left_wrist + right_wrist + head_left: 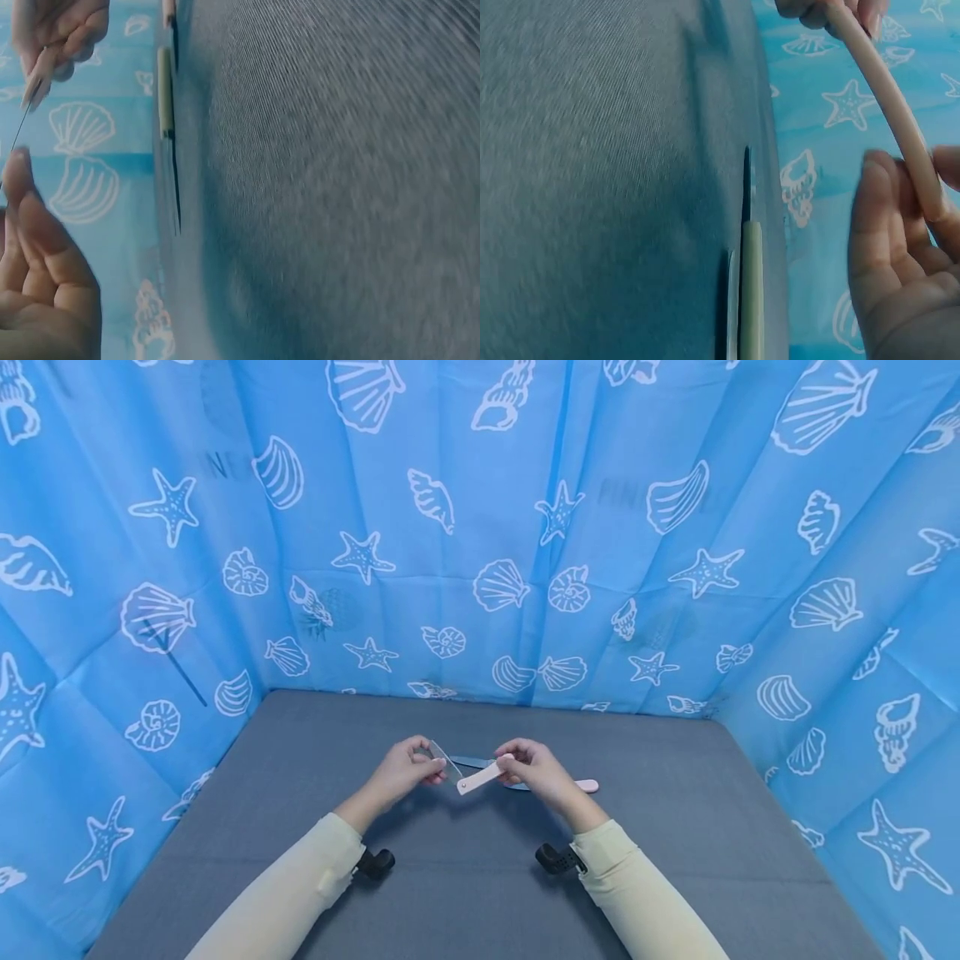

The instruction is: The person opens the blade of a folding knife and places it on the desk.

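A folding knife with a pale pink handle (478, 777) is held above the table, its blade (447, 758) partly swung out at an angle from the pivot. My left hand (403, 773) pinches the blade between thumb and fingers. The handle's other end is gripped by my right hand (538, 772); in the right wrist view the handle (892, 105) slants from one hand to the other. Below lie two more knives: one with a pale handle (166, 94) and its blade (470, 762) pointing left, another with a pink handle (587, 786) pointing right, partly hidden by the right hand.
The table (465, 902) is covered in grey ribbed cloth. A blue curtain (465, 543) printed with shells and starfish stands along its back and sides. Black straps with small devices (557, 858) sit on both wrists.
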A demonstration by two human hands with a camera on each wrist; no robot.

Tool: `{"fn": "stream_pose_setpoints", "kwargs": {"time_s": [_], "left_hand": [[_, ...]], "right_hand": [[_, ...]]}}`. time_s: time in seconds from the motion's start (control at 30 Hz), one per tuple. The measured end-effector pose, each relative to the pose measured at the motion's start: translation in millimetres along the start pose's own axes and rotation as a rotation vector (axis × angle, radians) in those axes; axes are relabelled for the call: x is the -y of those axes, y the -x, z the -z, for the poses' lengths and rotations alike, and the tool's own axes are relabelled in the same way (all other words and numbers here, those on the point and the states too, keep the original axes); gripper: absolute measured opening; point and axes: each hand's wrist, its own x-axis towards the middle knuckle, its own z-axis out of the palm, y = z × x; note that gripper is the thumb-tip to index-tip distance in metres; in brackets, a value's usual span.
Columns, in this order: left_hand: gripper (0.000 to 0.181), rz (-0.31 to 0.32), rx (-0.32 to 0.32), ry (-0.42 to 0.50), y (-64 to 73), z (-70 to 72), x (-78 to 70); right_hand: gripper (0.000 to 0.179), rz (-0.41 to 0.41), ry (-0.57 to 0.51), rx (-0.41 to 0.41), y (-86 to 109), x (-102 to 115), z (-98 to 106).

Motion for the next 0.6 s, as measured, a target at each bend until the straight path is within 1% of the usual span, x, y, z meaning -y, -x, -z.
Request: {"fn": "stream_pose_setpoints", "kwargs": {"time_s": [0.07, 0.13, 0.27, 0.3, 0.37, 0.47, 0.6], "left_hand": [[0.017, 0.007, 0.046, -0.018, 0.8, 3.2, -0.2], [0.017, 0.013, 0.089, -0.037, 1.8, 6.2, -0.6], [0.015, 0.020, 0.154, -0.087, 3.4, 12.1, -1.4], [0.015, 0.017, 0.167, -0.100, 3.6, 13.5, -1.7], [0.016, 0.004, 0.190, -0.129, 4.4, 16.0, -2.5], [0.017, -0.016, 0.212, -0.143, 5.2, 19.7, -3.7], [0.015, -0.016, 0.215, -0.134, 5.8, 24.1, -4.9]], "right_hand": [[0.028, -0.002, 0.056, 0.067, 1.7, 3.3, 1.6], [0.027, -0.005, 0.086, 0.115, 1.7, 3.1, 3.3], [0.026, -0.031, 0.120, 0.156, 2.2, 4.3, 4.7], [0.027, -0.036, 0.129, 0.163, 1.0, 1.1, 5.8], [0.028, -0.043, 0.142, 0.176, 1.3, 1.3, 6.6], [0.028, -0.044, 0.146, 0.199, 1.8, 0.9, 8.8], [0.027, -0.044, 0.144, 0.222, 2.3, 0.7, 10.4]]}}
